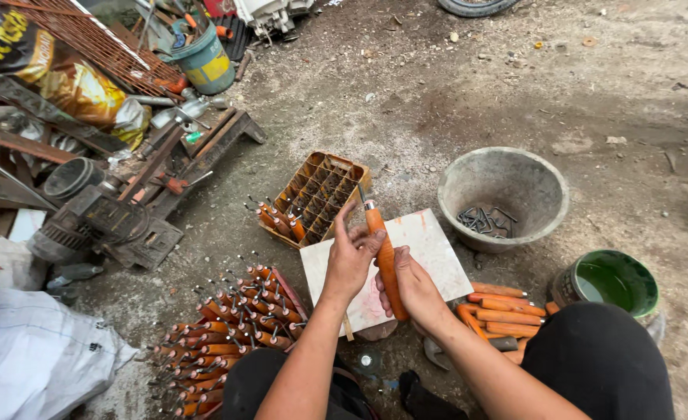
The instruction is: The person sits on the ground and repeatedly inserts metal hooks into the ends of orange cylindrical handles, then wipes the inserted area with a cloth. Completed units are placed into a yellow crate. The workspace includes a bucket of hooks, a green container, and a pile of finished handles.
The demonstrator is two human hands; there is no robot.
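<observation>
An orange-painted wooden handle with a metal collar at its top end (385, 260) stands nearly upright at the centre of the view, above a pale square tile smeared with reddish stains (429, 241). The right hand (418, 289) wraps its lower half, fingers curled and pressed together around the wood. The left hand (351, 257) meets the upper end, thumb and fingertips pinching just below the collar.

At three to four o'clock from the handle, just beside the right wrist, lies a small heap of plain orange handles (503, 315); these look like the pieces yet to be worked. At eight o'clock a much larger stack of orange handles with bent metal hooks at their tips (227, 334) lies in rows on the ground, and at eleven o'clock a rusty gridded metal crate (320, 190) holds a few more of the same. By that count most of the batch seems done and only a handful remains.

At two o'clock sits a grey cement-crusted basin (515, 167) with dark metal hooks (484, 222) in its bottom. At three o'clock, farther out, stands a round tin of green paint (612, 280). Scrap metal and an old motor (95, 222) crowd the nine to ten o'clock side.
</observation>
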